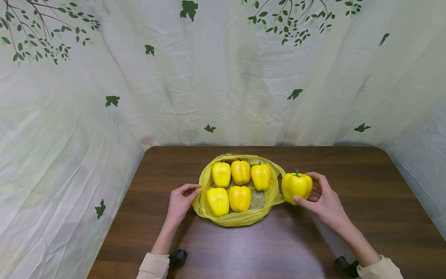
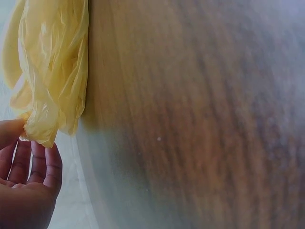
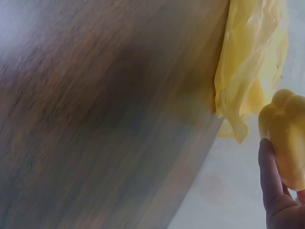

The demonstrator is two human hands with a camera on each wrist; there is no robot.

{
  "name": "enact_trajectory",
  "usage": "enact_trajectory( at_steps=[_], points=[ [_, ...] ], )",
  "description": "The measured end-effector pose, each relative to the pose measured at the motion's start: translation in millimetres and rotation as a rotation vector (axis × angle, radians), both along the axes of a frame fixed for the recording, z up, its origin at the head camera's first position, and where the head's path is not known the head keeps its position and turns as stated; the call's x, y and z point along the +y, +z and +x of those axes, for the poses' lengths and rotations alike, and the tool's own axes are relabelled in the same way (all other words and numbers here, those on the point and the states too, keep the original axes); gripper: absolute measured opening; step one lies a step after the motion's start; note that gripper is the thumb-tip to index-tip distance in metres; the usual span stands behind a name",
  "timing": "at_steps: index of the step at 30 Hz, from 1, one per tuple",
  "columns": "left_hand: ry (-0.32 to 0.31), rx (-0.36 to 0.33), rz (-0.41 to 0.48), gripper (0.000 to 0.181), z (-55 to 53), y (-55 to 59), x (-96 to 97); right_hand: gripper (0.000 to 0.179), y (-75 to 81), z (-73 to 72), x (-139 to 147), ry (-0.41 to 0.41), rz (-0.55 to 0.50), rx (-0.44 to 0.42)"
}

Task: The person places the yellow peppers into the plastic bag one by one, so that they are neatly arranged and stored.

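A yellow plastic bag (image 1: 233, 221) lies spread open on the table, with several yellow bell peppers (image 1: 221, 174) standing inside it in two rows. My left hand (image 1: 181, 201) pinches the bag's left edge between thumb and fingers; in the left wrist view the gathered plastic (image 2: 45, 114) shows at the fingertips. At the bag's right side, my right hand (image 1: 324, 197) holds another yellow bell pepper (image 1: 297, 187) with its green stem up, thumb in front and fingers behind. That pepper (image 3: 288, 138) is close beside the bag's right handle in the head view.
The brown wooden table (image 1: 244, 252) has its far edge just behind the bag. A pale curtain (image 1: 223, 77) printed with leaves hangs behind and at both sides. Something small and orange-brown (image 1: 231, 160) shows at the bag's far rim.
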State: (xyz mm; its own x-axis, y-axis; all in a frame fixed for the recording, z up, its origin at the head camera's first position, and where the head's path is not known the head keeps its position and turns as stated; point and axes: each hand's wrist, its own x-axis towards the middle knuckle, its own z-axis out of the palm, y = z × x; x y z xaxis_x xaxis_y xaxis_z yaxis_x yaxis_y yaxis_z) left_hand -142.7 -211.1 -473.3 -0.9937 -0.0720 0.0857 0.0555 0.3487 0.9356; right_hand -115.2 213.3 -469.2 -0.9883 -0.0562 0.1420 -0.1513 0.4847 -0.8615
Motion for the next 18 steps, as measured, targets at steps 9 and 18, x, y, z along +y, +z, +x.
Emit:
enact_trajectory(
  at_steps=[9,18],
  points=[
    [-0.002,0.005,-0.011,0.016,0.3,0.9,1.2,0.084,0.0,-0.5,-11.8,0.029,-0.067,-0.041],
    [-0.003,-0.002,-0.027,0.016,1.5,5.4,3.5,0.082,-3.2,-5.4,-24.5,0.028,-0.098,-0.102]
  ],
)
